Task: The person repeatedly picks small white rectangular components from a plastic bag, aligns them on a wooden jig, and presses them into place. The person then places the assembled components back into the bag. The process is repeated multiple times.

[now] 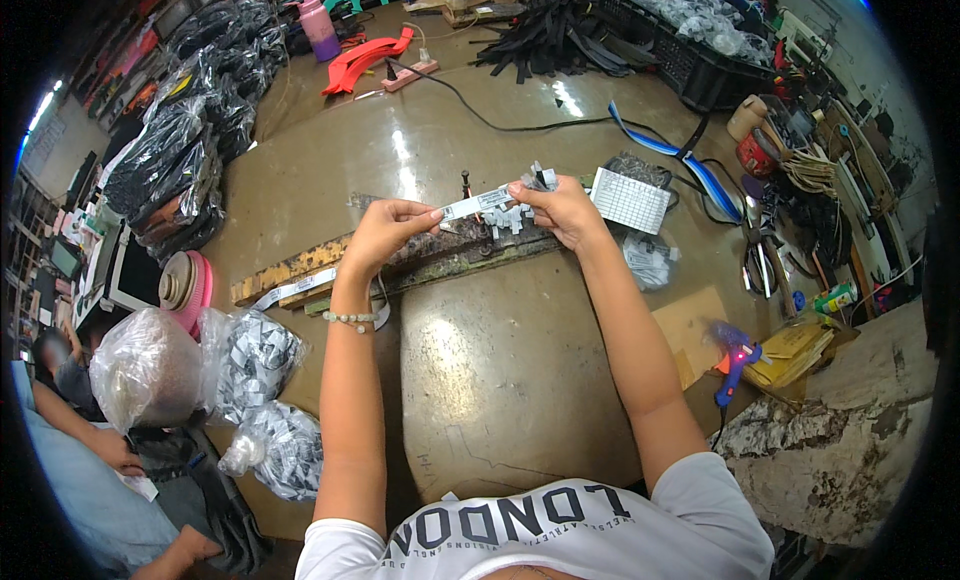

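Between my two hands a short white printed label strip (478, 204) is stretched, slanting up to the right. My left hand (388, 230) pinches its left end between thumb and fingers. My right hand (562, 210) pinches the other end, and a few small pale pieces (540, 178) show at its fingers. Under the strip lies a worn wooden bar (290, 274) with a metal edge. A pile of small white cut pieces (506, 220) rests by my right hand. A longer white ribbon (295, 288) lies across the bar's left part.
Clear bags of folded labels (275, 450) sit at left, behind another person's hands (118, 450). Black plastic-wrapped bundles (180, 150) line the far left. To the right are a white gridded sheet (630, 200), a blue glue gun (735, 363), scissors (762, 265) and cables.
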A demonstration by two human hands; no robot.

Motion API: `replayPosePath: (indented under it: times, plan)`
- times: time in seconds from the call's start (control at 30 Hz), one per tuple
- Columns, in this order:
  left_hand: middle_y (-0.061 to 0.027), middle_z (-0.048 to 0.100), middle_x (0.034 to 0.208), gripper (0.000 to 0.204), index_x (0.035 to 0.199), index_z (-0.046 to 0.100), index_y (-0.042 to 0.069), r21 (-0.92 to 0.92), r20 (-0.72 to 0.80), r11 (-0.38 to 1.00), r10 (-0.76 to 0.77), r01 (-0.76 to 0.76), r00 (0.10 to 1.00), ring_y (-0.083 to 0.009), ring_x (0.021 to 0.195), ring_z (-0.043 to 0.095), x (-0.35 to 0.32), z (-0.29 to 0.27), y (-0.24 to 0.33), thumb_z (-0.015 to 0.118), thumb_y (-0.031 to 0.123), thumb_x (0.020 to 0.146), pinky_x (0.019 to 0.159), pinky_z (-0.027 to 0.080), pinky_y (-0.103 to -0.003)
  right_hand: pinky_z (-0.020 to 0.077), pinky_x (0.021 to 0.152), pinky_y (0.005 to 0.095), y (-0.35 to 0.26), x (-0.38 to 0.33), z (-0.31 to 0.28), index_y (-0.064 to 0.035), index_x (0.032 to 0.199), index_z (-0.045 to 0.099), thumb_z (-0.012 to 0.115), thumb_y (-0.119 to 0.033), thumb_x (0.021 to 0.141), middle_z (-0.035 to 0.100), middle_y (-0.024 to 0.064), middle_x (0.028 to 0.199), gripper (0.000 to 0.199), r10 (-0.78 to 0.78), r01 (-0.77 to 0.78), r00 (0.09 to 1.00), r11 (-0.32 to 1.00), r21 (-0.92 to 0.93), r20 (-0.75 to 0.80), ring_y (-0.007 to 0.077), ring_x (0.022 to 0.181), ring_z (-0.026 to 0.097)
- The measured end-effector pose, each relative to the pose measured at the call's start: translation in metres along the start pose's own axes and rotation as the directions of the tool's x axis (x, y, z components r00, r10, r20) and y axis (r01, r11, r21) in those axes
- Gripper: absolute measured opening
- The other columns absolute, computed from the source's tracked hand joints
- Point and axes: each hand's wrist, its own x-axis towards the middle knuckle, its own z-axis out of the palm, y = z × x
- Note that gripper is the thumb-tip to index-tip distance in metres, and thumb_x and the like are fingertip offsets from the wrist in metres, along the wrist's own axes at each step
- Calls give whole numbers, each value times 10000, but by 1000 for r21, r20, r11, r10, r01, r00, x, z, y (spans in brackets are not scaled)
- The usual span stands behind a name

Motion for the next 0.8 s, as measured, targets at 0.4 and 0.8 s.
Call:
replayPosePath:
  times: [0.4,0.8]
  plan:
    - [4,637,749,211,920,666,-14,-134,-23,989,52,-55,998,-37,626,493,20,14,-30,662,159,799,558,355,-171,187,362,190,11,7,-12,12,840,606,694,-119,776,576,33,686,170,35,-35,999,999,-9,-5,17,427,296]
    - [-22,641,749,232,943,655,-31,-88,-70,996,25,-31,997,-52,646,513,19,15,-36,664,147,794,570,370,-181,193,383,205,26,20,-17,-13,806,599,702,-129,767,575,25,677,160,6,-3,999,997,-73,44,31,440,300]
